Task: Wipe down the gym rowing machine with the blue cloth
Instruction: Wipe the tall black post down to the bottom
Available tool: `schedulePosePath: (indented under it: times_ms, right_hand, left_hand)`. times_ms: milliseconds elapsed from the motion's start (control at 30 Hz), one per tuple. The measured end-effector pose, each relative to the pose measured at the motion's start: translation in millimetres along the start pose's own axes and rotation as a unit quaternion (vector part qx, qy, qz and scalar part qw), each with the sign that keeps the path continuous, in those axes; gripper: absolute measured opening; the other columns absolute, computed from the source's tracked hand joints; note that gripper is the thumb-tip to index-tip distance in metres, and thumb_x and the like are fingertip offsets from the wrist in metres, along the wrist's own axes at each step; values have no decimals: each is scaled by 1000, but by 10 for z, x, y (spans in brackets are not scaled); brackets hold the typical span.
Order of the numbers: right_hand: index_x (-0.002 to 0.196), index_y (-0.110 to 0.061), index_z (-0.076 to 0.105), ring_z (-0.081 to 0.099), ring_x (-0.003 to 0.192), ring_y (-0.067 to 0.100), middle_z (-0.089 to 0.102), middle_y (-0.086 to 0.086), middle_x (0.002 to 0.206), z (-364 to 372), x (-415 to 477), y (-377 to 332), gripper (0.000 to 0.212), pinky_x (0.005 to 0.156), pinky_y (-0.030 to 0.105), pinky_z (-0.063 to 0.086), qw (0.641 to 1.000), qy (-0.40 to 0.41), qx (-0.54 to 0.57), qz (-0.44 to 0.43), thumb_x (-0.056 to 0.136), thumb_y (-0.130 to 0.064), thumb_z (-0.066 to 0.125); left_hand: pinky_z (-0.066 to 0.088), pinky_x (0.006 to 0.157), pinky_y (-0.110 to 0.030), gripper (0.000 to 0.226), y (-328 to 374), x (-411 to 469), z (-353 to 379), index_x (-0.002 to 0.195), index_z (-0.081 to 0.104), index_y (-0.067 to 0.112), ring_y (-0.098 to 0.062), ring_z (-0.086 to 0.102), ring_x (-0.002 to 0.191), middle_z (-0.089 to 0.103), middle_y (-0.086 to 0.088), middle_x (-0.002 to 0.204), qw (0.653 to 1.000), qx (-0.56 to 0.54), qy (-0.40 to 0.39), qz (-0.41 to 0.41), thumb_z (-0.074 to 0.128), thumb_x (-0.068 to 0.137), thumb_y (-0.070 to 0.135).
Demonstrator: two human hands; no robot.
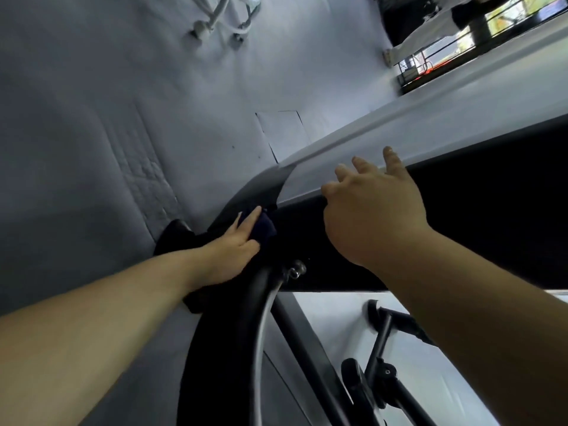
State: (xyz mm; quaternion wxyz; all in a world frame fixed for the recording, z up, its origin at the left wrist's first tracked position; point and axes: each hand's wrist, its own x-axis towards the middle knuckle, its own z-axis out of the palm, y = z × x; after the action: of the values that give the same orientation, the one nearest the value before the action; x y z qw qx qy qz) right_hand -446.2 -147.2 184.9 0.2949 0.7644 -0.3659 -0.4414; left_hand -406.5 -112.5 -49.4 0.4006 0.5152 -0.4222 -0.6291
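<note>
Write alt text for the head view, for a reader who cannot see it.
A person's left hand presses a dark blue cloth against the black curved housing of a rowing machine, fingers straight. The right hand, fingers spread, reaches over the machine's grey top panel. Grey floor lies beyond.

Crumpled dark-blue cloth (pixel 265 231) against the rowing machine (pixel 307 241), on its black curved edge

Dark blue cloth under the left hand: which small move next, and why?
Probably slide the left hand, flat on the dark blue cloth, up the black curved housing onto the grey top panel. The cloth sits right at that seam, and the right hand is open over the panel's edge, apart from the cloth.
</note>
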Motion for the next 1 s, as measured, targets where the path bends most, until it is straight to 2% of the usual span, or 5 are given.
schedulePosePath:
  times_ms: [333, 567, 667, 833, 1000]
  right_hand:
    - [151, -22, 32, 10, 151, 26, 28, 4, 160, 223, 489, -451, 52, 120, 59, -2, 998, -41, 13, -46, 101, -34, 38]
    - [152, -23, 32, 4, 152, 26, 19, 9, 162, 368, 697, -719, 53, 118, 60, -7, 994, -85, 6, -66, 99, -29, 34]
    - [154, -23, 28, -1, 152, 26, 12, 9, 164, 398, 776, -816, 54, 118, 60, -8, 992, -104, 4, -75, 100, -30, 34]
    - [155, -24, 26, -3, 152, 25, 15, 3, 165, 421, 994, -967, 54, 118, 58, -8, 985, -141, 26, -98, 101, -28, 34]
    - [155, -26, 25, -5, 152, 25, 16, -1, 164, 493, 1241, -1077, 55, 116, 62, -11, 977, -182, 16, -106, 101, -27, 36]
  left_hand:
    - [11, 109, -15, 66, -251, 58, 135, 150, 20, 48, 6, 10, 140, 13, 19, 155, 986, -154, 21, 56, 39, 100, 9]
    - [15, 122, -43, 62, -1224, 273, 127, 153, 11, 46, -25, 18, 149, 12, -3, 164, 976, -116, 69, -168, 33, 100, 25]
    - [17, 121, -34, 65, -1020, 263, 165, 152, 28, 38, -15, 23, 147, 25, 4, 160, 970, -165, 167, -66, 38, 93, 15]
    - [41, 67, -31, 51, -825, 270, 119, 133, 38, 32, -20, 60, 80, 61, -3, 95, 978, -53, 196, 36, 47, 90, 7]
    - [34, 109, -29, 55, -1281, 445, -12, 138, 51, 21, -19, 42, 132, 41, 1, 147, 973, 23, 225, -41, 43, 90, -4]
